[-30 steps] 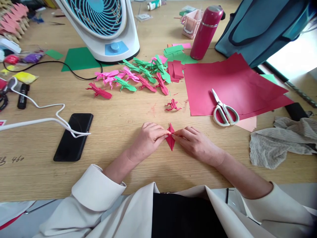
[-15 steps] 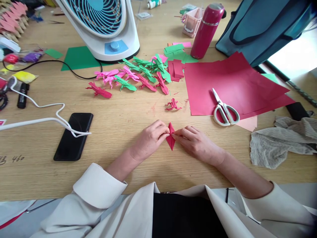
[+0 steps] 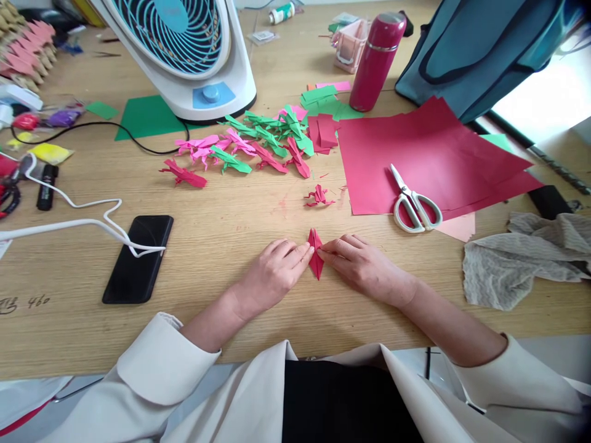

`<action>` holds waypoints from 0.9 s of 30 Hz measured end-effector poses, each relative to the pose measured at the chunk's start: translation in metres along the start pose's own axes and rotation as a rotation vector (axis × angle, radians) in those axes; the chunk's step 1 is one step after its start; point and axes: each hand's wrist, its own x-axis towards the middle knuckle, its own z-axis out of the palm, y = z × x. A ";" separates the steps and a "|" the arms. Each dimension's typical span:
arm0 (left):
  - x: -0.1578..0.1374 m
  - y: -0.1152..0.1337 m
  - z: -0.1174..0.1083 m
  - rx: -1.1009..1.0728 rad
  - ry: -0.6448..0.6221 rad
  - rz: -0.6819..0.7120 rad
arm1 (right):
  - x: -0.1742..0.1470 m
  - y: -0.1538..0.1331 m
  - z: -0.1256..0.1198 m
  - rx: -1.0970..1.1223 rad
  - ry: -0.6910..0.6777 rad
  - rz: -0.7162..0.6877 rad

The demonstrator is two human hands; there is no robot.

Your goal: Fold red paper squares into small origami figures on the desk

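Observation:
A small red folded paper diamond [image 3: 316,264] lies on the wooden table in front of me, its long points facing toward and away from me. My left hand [image 3: 281,266] has its fingertips pressed on the diamond's left side. From the right, my right hand [image 3: 364,268] pinches the paper's other edge near its middle. A finished-looking red folded paper figure with thin legs [image 3: 319,195] sits just beyond the diamond. Farther back lies a cluster of green [image 3: 272,140], pink [image 3: 198,147] and red folded paper figures [image 3: 183,173].
White-handled scissors [image 3: 415,206] rest on large red paper sheets [image 3: 369,160] at the right. A black phone [image 3: 138,261] with a white cable lies left. Behind stand a fan [image 3: 212,98], a magenta flask [image 3: 376,61] and a blue bag [image 3: 466,55]. A grey cloth [image 3: 503,264] lies far right.
My left hand has shifted slightly down and left, its fingers now straighter against the paper's edge. The right hand still pinches the paper. The whole view has moved a little.

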 end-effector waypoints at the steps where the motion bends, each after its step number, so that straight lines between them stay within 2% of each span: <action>1: 0.000 0.000 0.000 0.014 -0.007 0.002 | 0.000 0.000 0.000 -0.003 -0.003 -0.001; 8: 0.002 0.004 0.000 0.044 -0.063 -0.021 | 0.000 0.000 0.001 -0.011 -0.004 0.002; 17: -0.005 0.000 0.009 -0.105 -0.108 -0.088 | -0.004 -0.005 -0.001 -0.078 -0.016 -0.019; 27: -0.004 -0.002 0.000 -0.177 -0.240 -0.106 | -0.002 -0.014 -0.003 -0.132 -0.075 0.001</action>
